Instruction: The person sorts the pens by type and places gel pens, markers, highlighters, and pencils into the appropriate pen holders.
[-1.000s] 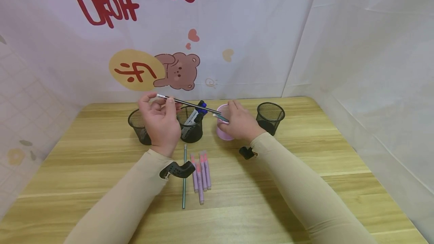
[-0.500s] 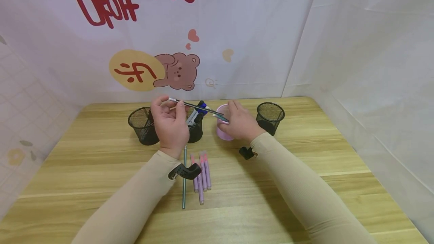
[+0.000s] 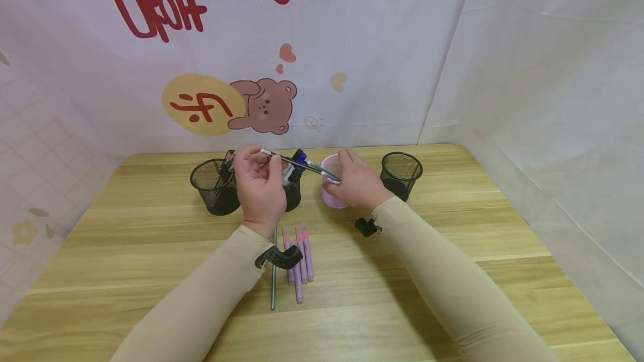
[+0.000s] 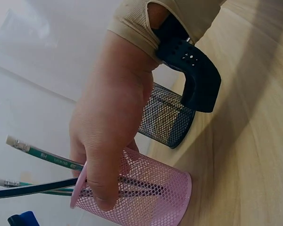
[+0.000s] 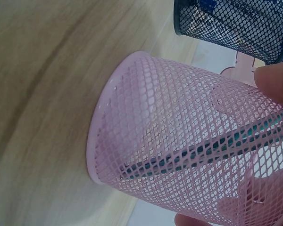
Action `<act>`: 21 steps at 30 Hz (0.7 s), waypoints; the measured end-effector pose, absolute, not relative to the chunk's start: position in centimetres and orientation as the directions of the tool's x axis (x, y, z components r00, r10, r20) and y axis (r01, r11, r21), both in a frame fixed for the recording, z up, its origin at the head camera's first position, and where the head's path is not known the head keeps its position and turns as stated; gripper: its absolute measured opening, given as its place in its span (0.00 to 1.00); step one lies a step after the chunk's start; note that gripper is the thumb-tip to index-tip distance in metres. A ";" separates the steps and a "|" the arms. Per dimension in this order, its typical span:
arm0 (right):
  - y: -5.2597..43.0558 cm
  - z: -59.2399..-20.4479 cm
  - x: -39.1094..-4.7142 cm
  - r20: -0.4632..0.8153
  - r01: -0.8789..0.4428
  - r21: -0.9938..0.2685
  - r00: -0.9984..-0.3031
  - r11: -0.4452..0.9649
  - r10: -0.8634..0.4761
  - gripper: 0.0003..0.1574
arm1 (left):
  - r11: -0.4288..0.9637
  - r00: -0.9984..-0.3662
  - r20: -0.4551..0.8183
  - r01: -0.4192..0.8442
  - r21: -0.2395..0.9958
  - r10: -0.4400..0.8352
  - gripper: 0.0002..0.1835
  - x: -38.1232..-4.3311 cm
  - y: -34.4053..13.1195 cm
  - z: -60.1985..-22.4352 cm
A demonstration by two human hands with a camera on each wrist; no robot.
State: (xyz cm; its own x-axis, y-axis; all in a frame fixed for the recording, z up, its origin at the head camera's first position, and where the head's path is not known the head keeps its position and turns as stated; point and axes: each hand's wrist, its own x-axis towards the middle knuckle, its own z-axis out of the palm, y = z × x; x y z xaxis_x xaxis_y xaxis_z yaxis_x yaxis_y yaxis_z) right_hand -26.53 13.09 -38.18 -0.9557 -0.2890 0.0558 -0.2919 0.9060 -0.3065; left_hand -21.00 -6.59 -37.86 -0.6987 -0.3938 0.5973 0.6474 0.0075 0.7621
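Note:
My left hand (image 3: 264, 191) pinches a dark striped pencil (image 3: 302, 164) near its white eraser end. The pencil slants down to the right, its far end at the mouth of a pink mesh pen cup (image 3: 332, 199). My right hand (image 3: 358, 180) grips that cup by its rim and side, thumb and fingers on opposite sides. Two green pencils (image 4: 56, 159) with erasers up lean inside the cup, their lower ends visible through the mesh in the right wrist view. My left hand is outside the left wrist view.
Left of the pink cup stand two black mesh cups, one with black pens (image 3: 213, 189), one with markers (image 3: 293, 197). Another black mesh cup (image 3: 401, 167) stands right. A green pencil (image 3: 273, 292) and several purple pens (image 3: 299, 278) lie on the wooden table (image 3: 362, 312).
My left hand has moved right with the dark pencil, bringing its far end to the pink cup's mouth. My right hand stays on the cup.

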 end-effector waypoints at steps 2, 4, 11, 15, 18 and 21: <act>13.1 -38.2 -26.5 0.060 -0.295 -0.309 -0.955 0.904 -0.291 0.59 | 0.012 -0.694 0.601 0.651 0.759 -0.397 0.17 -21.0 -6.6 -38.0; 13.1 -38.2 -26.5 0.065 -0.298 -0.314 -0.954 0.902 -0.292 0.59 | 0.012 -0.694 0.598 0.649 0.761 -0.400 0.16 -21.0 -6.5 -38.1; 13.2 -38.2 -26.6 0.082 -0.313 -0.315 -0.950 0.896 -0.303 0.57 | 0.026 -0.716 0.578 0.620 0.784 -0.391 0.15 -20.9 -6.4 -38.5; 13.2 -38.3 -26.6 0.092 -0.325 -0.309 -0.946 0.894 -0.312 0.57 | 0.026 -0.733 0.563 0.600 0.799 -0.381 0.12 -20.8 -6.3 -38.6; 13.2 -38.4 -26.6 0.099 -0.330 -0.313 -0.944 0.891 -0.315 0.57 | 0.037 -0.748 0.552 0.581 0.813 -0.369 0.11 -20.6 -6.3 -38.7; 13.3 -38.5 -26.7 0.104 -0.331 -0.314 -0.944 0.890 -0.314 0.56 | 0.045 -0.761 0.543 0.566 0.823 -0.356 0.11 -20.5 -6.2 -38.7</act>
State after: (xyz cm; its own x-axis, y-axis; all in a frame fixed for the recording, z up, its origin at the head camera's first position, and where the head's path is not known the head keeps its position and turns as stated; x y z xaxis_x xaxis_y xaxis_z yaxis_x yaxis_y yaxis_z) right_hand -26.66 13.27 -38.47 -0.9437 -0.3143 0.1036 -0.3309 0.8901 -0.3136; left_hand -20.49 -6.24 -38.71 -0.7606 -0.3562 0.5428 0.5662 0.0454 0.8230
